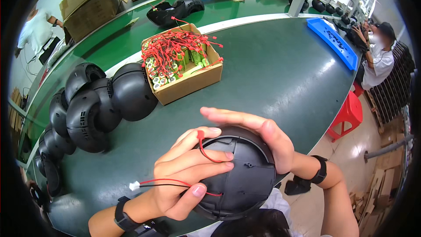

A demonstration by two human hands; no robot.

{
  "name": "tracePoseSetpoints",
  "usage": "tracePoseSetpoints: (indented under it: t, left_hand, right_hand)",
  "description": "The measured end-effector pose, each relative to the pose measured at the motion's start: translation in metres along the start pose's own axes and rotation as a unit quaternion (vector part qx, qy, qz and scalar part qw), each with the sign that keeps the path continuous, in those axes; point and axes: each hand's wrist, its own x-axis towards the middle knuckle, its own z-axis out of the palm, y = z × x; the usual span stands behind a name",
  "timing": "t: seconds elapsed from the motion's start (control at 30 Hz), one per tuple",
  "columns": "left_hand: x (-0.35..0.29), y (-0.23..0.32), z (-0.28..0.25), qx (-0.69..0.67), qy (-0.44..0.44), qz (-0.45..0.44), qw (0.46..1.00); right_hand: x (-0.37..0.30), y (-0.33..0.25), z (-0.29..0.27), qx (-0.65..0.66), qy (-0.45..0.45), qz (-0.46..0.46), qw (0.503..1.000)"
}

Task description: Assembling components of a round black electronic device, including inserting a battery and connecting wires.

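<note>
A round black plastic housing is held up before me near the table's front edge. My left hand grips its left side, fingers lying across its face and thumb low on it. Against the far right rim rests the palm of my right hand, its fingers stretched out flat toward the left. A red and black wire pair with a white connector comes out by my left thumb. Another short wire with a red connector loops over my left fingers.
Black curved shells are piled at the left. Behind them stands a cardboard box of green battery cells with red-plugged wires. A blue tray of small dark parts lies at the right, near a co-worker and a red stool.
</note>
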Motion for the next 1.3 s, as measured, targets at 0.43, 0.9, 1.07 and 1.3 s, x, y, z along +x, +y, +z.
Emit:
tracePoseSetpoints:
  t: [0.43, 0.9, 1.07, 1.3]
  left_hand:
    - [-0.002, -0.001, 0.001, 0.012, 0.008, 0.028, 1.000]
    - [-0.019, -0.022, 0.015, -0.052, 0.169, -0.003, 0.984]
    - [-0.013, -0.022, 0.017, -0.063, 0.185, -0.037, 0.980]
    - [-0.020, -0.005, 0.014, -0.011, 0.089, -0.066, 0.994]
  right_hand:
    - [0.004, -0.006, 0.003, -0.134, -0.025, -0.056, 0.989]
    - [-0.014, -0.041, -0.042, 0.093, 0.217, 0.106, 0.966]
    - [0.046, -0.098, -0.121, -0.051, 0.281, -0.004, 0.959]
    - [0.226, -0.088, -0.282, -0.142, 0.546, -0.161, 0.810]
